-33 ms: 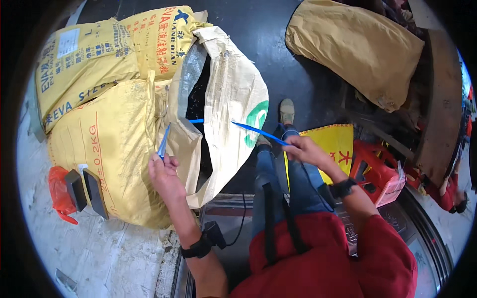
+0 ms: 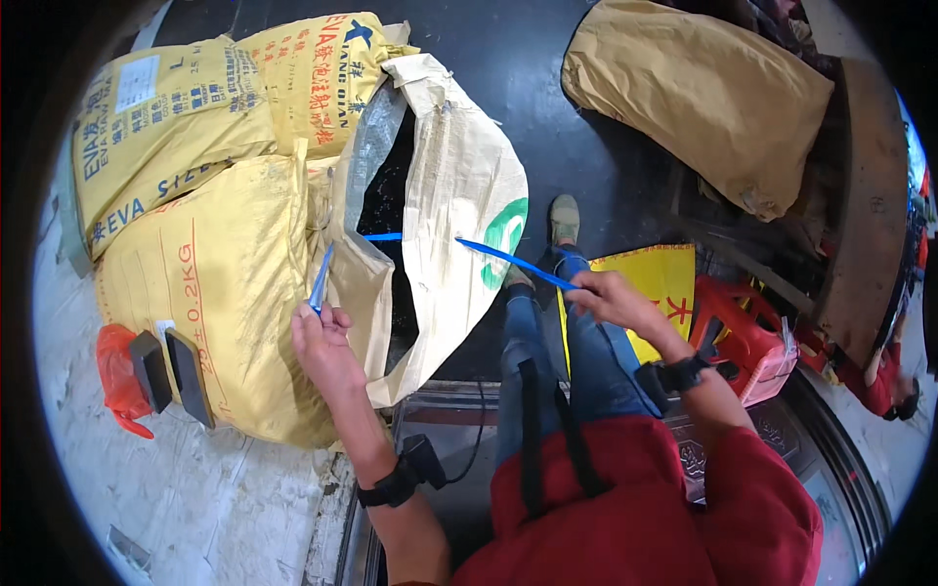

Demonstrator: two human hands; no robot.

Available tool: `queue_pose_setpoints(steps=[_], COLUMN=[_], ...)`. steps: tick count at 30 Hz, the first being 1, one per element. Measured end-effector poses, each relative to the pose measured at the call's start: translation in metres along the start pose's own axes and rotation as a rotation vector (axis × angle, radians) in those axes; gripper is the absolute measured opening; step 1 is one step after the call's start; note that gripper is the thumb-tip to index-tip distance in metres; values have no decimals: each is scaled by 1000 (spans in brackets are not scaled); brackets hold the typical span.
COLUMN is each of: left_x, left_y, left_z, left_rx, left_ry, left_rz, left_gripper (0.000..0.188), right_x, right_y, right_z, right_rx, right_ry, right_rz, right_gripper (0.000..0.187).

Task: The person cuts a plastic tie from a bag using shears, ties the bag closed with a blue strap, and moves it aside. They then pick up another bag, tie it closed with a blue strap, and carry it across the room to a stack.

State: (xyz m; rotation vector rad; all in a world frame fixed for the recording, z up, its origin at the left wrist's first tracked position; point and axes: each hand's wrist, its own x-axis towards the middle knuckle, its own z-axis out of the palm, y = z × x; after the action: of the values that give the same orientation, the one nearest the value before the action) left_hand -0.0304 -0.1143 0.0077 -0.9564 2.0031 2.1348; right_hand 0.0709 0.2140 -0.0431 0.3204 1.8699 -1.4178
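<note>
A pale woven sack (image 2: pixel 464 161) stands with its mouth gaping, dark contents showing inside. A flat blue strap (image 2: pixel 513 260) pierces its right wall, crosses the opening and comes out through its left side. My right hand (image 2: pixel 622 301), to the right of the sack, is closed on one stretch of the strap, which runs straight to the wall. On the left, my left hand (image 2: pixel 327 344) pinches the other end of the strap just outside the sack. Both wrists wear black bands.
Several full yellow sacks (image 2: pixel 195 273) lie against the pale sack's left side. Two dark flat blocks (image 2: pixel 189 376) and a red plastic bag (image 2: pixel 119 376) rest at their edge. A brown sack (image 2: pixel 703 107) lies far right; a red stool (image 2: pixel 747 337) stands near my right forearm.
My right hand has shifted slightly to the right with the strap. The strap piece across the sack's mouth sits a little further left. My left hand has stayed in place.
</note>
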Motion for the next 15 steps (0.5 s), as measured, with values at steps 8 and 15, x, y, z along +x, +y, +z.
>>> queue_pose_setpoints(steps=[8, 15], left_x=[-42, -93], left_y=[28, 15], left_z=[7, 1], left_rx=[-88, 287], left_ry=[-128, -326], left_rz=[58, 190], left_gripper=[17, 17], right_x=[-21, 27], right_y=[-79, -192], right_z=[-23, 86], right_rx=[-462, -478], right_ry=[235, -94], right_rz=[-338, -786], right_gripper=[23, 52])
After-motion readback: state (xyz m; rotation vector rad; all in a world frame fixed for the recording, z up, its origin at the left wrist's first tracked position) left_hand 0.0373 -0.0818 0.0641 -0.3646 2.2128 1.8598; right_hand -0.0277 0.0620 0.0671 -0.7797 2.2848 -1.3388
